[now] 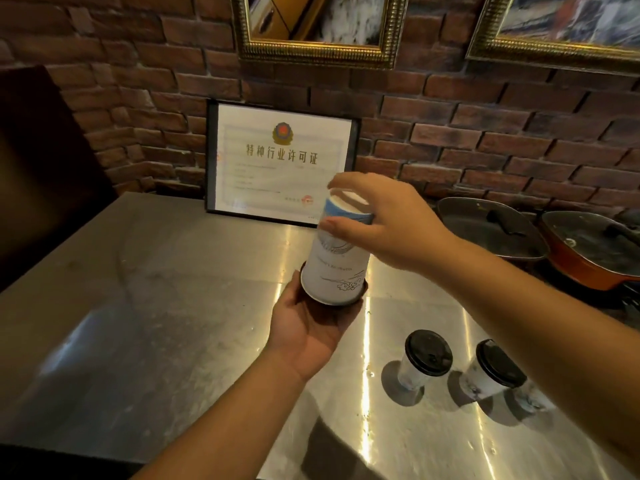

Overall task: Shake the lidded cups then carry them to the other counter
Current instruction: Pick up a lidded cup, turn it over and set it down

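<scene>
While upturned, held cup (334, 261): above the counter (145, 306), lid down.
Left hand (308, 323): cupped under its lid.
Right hand (384, 223): fingers clamped round its base.
Two lidded cups (424, 360) (491, 372): upright near the counter's right edge.

Cert (281, 162): framed, leaning on brick wall, gold heading "特种行业许可证" under a round emblem; red stamp bottom right; small print below too fine to read.
Held cup (334, 258): upside down, thin line of small print across the side w/ cloud drawing, letters too blurred to make out.
2 cups on counter (414, 370) (485, 377): grey pattern only, no legible txt.
Lids: no readable marks.
</scene>
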